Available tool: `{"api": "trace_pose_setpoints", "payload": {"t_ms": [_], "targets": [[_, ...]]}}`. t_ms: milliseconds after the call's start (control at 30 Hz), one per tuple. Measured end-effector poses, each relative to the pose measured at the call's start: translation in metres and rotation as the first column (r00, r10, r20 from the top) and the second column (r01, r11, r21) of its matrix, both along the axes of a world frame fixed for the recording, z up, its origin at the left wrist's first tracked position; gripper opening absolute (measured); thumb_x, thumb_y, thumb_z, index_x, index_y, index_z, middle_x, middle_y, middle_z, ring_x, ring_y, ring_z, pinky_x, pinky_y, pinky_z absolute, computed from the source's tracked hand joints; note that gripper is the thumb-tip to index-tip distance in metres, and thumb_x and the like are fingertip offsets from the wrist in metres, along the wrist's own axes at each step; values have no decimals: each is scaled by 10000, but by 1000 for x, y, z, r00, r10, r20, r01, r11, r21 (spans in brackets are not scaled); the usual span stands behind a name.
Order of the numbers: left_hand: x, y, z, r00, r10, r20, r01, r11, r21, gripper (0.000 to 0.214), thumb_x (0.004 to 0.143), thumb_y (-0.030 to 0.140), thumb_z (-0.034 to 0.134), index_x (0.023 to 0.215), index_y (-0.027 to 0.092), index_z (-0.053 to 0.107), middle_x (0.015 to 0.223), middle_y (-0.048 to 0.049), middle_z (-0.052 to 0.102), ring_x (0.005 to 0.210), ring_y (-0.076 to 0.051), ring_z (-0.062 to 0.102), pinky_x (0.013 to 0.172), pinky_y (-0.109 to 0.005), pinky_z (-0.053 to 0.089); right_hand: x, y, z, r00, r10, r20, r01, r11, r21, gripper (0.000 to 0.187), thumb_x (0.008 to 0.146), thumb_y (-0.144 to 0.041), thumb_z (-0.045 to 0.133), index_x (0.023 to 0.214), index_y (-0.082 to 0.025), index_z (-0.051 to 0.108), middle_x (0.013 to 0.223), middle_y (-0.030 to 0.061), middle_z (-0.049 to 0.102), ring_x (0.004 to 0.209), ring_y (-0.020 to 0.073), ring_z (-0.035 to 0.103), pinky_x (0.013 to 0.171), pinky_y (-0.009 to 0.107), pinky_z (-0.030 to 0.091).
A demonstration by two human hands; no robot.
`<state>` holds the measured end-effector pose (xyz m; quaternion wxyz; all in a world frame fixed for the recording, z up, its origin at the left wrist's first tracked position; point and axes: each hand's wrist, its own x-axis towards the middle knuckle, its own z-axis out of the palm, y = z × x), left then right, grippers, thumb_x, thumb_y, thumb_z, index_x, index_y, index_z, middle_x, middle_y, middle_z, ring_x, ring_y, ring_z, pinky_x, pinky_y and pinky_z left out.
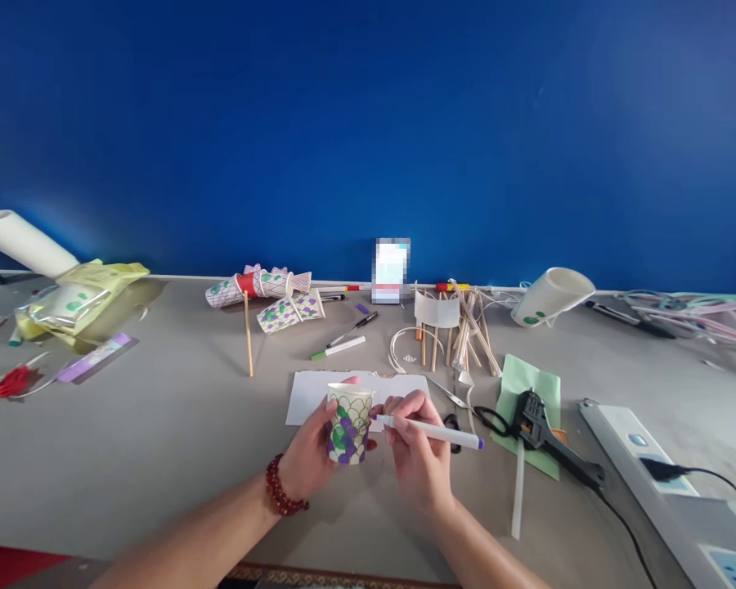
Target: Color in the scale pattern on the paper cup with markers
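Note:
My left hand [307, 458], with a red bead bracelet on the wrist, is wrapped round a small paper cup [349, 424] drawn with a scale pattern, partly coloured purple and green. My right hand [418, 446] pinches a white marker [433, 432] with a purple end, its tip touching the cup's right side. A white sheet of paper [310, 397] lies just behind the cup on the grey table [159, 442].
Black scissors [482, 417] and a black glue gun [549, 438] on green paper lie right of my hand, a power strip [656, 470] further right. Behind are decorated cups [263, 286], markers [340, 343], wooden sticks [466, 331], a white cup [549, 298] and a foil bag [77, 303].

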<state>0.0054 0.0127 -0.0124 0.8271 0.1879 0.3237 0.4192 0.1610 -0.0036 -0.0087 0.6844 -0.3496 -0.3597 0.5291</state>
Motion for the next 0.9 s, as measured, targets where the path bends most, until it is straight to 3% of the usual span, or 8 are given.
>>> {"api": "trace_pose_setpoints", "payload": {"t_ms": [100, 300, 533, 700, 900], "targets": [[1, 1, 2, 999, 7, 45, -7, 1000, -6, 618, 944, 452, 682, 1508, 276, 499, 1232, -106, 731, 1095, -279, 726, 974, -463, 586, 1, 1, 3, 1000, 13, 4, -13, 999, 43, 219, 890, -337, 687, 740, -245, 556, 593, -44, 491, 578, 162, 467, 622, 306, 486], [2, 2, 8, 999, 7, 51, -4, 998, -58, 666, 950, 428, 668, 1546, 269, 418, 1251, -126, 728, 1055, -301, 749, 930, -502, 601, 3, 3, -1, 999, 8, 51, -12, 997, 73, 214, 898, -326, 677, 744, -243, 554, 610, -50, 498, 586, 153, 466, 728, 339, 523], [3, 0, 3, 999, -16, 47, 16, 1000, 3, 654, 923, 441, 711, 1497, 260, 455, 1200, -113, 761, 1007, -291, 773, 878, -458, 615, 2, 3, -13, 994, 13, 110, -30, 988, 153, 213, 925, -350, 692, 784, -245, 572, 629, -46, 524, 628, 166, 495, 784, 370, 521], [2, 1, -3, 997, 10, 77, -9, 1000, -14, 613, 913, 417, 721, 1467, 266, 509, 1153, -89, 778, 998, -281, 774, 876, -440, 616, 2, 3, -17, 982, 52, 179, -78, 986, 145, 227, 966, -368, 661, 804, -233, 578, 676, -22, 536, 666, 177, 509, 671, 322, 465], [1, 3, -9, 989, 23, 149, -15, 998, -58, 559, 859, 391, 759, 1359, 219, 579, 1096, -95, 786, 1024, -285, 763, 868, -425, 620, 0, -4, -11, 960, 54, 273, -110, 975, 194, 170, 978, -318, 649, 846, -234, 581, 700, -13, 552, 661, 170, 506, 660, 324, 463]]}}
